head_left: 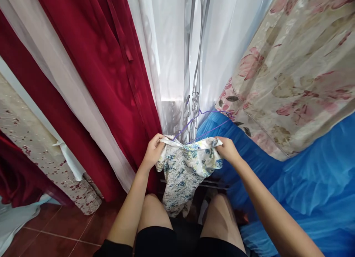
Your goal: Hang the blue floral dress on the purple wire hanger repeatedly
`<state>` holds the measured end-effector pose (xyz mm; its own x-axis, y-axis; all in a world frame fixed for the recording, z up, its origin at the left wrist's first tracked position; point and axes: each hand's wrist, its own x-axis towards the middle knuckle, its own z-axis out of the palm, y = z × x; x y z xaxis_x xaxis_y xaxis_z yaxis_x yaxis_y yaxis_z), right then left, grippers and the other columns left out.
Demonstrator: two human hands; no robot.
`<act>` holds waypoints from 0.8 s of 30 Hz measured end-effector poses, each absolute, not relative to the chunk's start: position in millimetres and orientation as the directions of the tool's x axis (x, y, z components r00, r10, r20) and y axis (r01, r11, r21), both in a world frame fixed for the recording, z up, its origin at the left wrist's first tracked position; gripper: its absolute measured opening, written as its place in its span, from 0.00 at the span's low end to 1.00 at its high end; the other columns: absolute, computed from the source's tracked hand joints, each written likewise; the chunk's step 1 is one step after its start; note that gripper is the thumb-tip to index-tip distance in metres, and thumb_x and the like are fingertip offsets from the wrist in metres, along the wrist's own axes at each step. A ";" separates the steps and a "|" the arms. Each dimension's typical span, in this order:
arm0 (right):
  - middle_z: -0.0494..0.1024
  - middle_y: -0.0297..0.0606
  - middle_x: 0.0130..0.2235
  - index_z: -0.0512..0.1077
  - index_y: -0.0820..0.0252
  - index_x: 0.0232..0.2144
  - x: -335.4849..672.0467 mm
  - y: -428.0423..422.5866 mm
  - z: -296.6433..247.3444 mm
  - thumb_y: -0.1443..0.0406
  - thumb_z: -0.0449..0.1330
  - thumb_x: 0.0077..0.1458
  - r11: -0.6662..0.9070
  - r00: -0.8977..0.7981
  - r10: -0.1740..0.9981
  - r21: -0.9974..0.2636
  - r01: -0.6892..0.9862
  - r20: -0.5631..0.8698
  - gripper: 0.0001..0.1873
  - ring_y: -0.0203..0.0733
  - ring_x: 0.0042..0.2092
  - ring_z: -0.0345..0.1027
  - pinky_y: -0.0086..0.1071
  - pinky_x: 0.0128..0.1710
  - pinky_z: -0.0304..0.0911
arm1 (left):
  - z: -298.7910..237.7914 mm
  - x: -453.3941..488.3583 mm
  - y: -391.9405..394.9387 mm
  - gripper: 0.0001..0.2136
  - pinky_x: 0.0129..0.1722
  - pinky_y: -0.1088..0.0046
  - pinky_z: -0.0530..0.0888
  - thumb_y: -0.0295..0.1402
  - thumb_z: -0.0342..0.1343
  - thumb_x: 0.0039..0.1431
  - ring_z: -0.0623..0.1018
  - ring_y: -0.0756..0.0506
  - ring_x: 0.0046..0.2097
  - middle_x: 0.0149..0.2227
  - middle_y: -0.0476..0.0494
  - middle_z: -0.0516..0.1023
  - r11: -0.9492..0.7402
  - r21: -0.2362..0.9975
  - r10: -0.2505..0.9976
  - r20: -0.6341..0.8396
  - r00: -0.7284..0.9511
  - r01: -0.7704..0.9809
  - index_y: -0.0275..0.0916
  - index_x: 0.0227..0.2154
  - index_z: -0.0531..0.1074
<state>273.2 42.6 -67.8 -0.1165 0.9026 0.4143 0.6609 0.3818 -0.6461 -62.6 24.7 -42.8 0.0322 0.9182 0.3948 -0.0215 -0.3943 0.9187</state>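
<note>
A short-sleeved, floral-patterned top (183,172) in white, blue and yellow hangs down between my two hands, above my knees. My left hand (154,150) pinches its left shoulder near the neckline. At the other shoulder, my right hand (226,149) grips the cloth. A thin purple wire hanger (213,128) sits at the neckline, with its left arm going down into the top. Its right arm sticks out above the cloth, outside the garment. The hanger's hook is near the hanging grey ribbons and is hard to make out.
Long red fabric (111,64) hangs at the left, beside white cloth (169,46). Grey ribbons (194,57) dangle in the centre. Floral beige fabric (299,72) and blue ruffled cloth (305,175) hang close by at the right. Red floor tiles (61,227) show at lower left.
</note>
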 end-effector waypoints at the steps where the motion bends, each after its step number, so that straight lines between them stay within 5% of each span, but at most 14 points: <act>1: 0.80 0.41 0.30 0.79 0.62 0.35 271.2 43.1 -72.4 0.69 0.54 0.49 0.375 -0.129 0.908 -0.640 0.671 0.398 0.14 0.47 0.35 0.72 0.34 0.35 0.61 | -38.6 -56.7 25.3 0.06 0.34 0.78 0.67 0.33 0.61 0.60 0.74 0.48 0.34 0.32 0.47 0.76 -0.402 0.916 0.914 0.400 0.069 0.011 0.37 0.33 0.72; 3: 0.78 0.37 0.27 0.78 0.61 0.37 267.4 40.4 -79.5 0.69 0.54 0.49 0.362 -0.097 0.909 -0.648 0.670 0.406 0.15 0.45 0.31 0.70 0.32 0.33 0.59 | -31.7 -42.5 25.0 0.04 0.36 0.77 0.68 0.31 0.60 0.59 0.76 0.48 0.37 0.36 0.47 0.76 -0.412 0.909 0.906 0.400 0.140 0.067 0.38 0.35 0.70; 8: 0.80 0.35 0.32 0.63 0.56 0.64 267.8 44.8 -77.4 0.67 0.55 0.53 0.345 0.012 0.886 -0.677 0.650 0.463 0.35 0.45 0.30 0.71 0.33 0.33 0.62 | -34.3 -5.9 18.1 0.06 0.37 0.77 0.68 0.32 0.59 0.60 0.75 0.48 0.39 0.36 0.47 0.75 -0.339 0.941 0.929 0.335 0.156 -0.001 0.39 0.36 0.68; 12: 0.83 0.41 0.46 0.73 0.53 0.58 272.9 56.3 -71.0 0.67 0.54 0.55 0.392 -0.113 0.897 -0.653 0.648 0.427 0.28 0.49 0.41 0.76 0.36 0.41 0.65 | -38.9 -4.2 12.5 0.09 0.34 0.77 0.68 0.38 0.61 0.59 0.73 0.49 0.36 0.33 0.49 0.73 -0.260 0.965 0.962 0.263 0.076 -0.049 0.38 0.37 0.70; 17: 0.81 0.44 0.39 0.55 0.63 0.69 288.2 59.2 -62.0 0.63 0.59 0.51 0.316 0.236 0.788 -0.702 0.638 0.569 0.43 0.49 0.35 0.74 0.40 0.40 0.68 | -21.3 -33.8 20.0 0.13 0.36 0.75 0.71 0.41 0.66 0.54 0.75 0.48 0.37 0.34 0.47 0.76 -0.365 0.929 0.931 0.366 -0.002 0.064 0.37 0.35 0.74; 20: 0.81 0.53 0.44 0.63 0.70 0.64 307.3 66.3 -49.2 0.59 0.62 0.48 0.247 0.319 0.761 -0.708 0.662 0.564 0.42 0.53 0.39 0.74 0.44 0.44 0.68 | -10.0 -46.8 26.6 0.14 0.36 0.74 0.71 0.42 0.66 0.55 0.76 0.47 0.38 0.36 0.45 0.78 -0.421 0.889 0.905 0.424 0.024 0.178 0.36 0.35 0.77; 24: 0.81 0.44 0.32 0.80 0.68 0.40 332.2 64.9 -27.4 0.53 0.63 0.48 0.230 0.075 0.915 -0.664 0.712 0.397 0.24 0.50 0.35 0.72 0.38 0.36 0.66 | -3.5 -55.3 30.2 0.15 0.34 0.73 0.71 0.44 0.65 0.56 0.76 0.47 0.35 0.37 0.44 0.79 -0.434 0.841 0.886 0.463 -0.018 0.323 0.37 0.37 0.78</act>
